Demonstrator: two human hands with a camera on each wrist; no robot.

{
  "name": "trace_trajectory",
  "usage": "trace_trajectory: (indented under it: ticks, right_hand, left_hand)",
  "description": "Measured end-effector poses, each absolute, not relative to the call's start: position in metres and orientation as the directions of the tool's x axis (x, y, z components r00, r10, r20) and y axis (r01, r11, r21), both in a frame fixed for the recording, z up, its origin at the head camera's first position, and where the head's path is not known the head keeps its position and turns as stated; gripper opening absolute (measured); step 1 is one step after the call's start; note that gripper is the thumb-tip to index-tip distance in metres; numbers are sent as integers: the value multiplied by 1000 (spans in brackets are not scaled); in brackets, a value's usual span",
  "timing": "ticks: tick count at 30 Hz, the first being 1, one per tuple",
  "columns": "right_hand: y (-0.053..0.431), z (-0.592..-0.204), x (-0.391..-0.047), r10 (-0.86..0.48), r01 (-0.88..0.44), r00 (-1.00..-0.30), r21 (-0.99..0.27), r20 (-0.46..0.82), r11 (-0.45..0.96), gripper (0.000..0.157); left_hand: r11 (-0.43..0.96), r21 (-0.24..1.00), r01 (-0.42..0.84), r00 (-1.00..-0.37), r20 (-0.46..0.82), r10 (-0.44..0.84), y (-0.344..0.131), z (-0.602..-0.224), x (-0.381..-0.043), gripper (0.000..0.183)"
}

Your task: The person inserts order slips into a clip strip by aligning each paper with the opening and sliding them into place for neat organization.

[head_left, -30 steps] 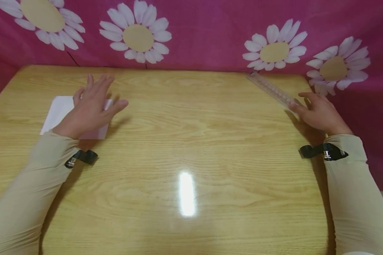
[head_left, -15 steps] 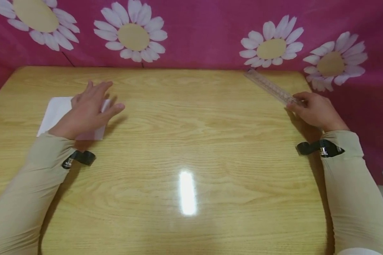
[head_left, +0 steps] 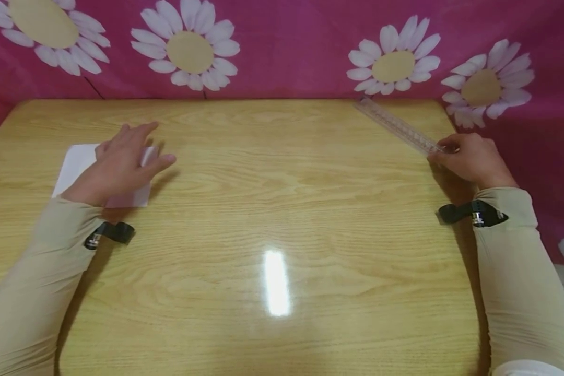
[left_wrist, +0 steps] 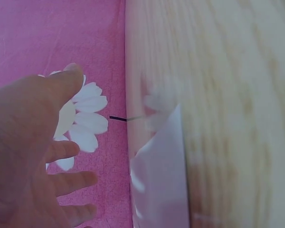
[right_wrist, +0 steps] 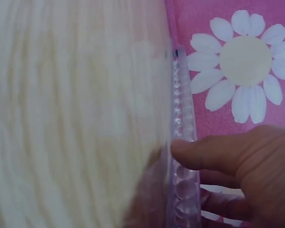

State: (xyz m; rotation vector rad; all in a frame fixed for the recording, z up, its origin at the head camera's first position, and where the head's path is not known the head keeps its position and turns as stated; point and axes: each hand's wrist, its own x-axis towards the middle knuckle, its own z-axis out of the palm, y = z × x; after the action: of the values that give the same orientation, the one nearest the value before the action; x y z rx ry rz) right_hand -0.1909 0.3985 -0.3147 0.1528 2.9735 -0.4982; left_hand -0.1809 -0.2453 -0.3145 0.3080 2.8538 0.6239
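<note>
My right hand [head_left: 474, 159] pinches the near end of a clear plastic ruler [head_left: 397, 125] between thumb and fingers. In the right wrist view the ruler [right_wrist: 185, 187] shows round cut-outs along its length, with the thumb [right_wrist: 204, 152] over its edge. The ruler slants toward the table's far edge at the right. My left hand [head_left: 115, 167] hovers over a white sheet of paper [head_left: 77, 162] at the left, fingers spread and thumb held apart. The left wrist view shows the hand [left_wrist: 33, 142] holding nothing, with the paper [left_wrist: 164, 180] beside it. Part of the paper is hidden under the hand.
A wooden table [head_left: 263, 209] with a bright light reflection fills most of the head view. Behind it and along its right side hangs a pink cloth [head_left: 291, 47] with large white flowers. Black straps [head_left: 472, 213] circle both wrists.
My right fingers, stretched out a second ago, have closed around the ruler's end. The left fingers have lowered slightly over the paper, and the head view has shifted a little.
</note>
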Motion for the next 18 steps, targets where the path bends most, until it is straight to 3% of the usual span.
trace_trajectory:
  ticks: [18]
  right_hand:
    - [404,-310,-187,112,154,-981,-282,-159,947,51]
  left_hand:
    - [878,440,188,-958,-113,262,-243,-315,-186,91]
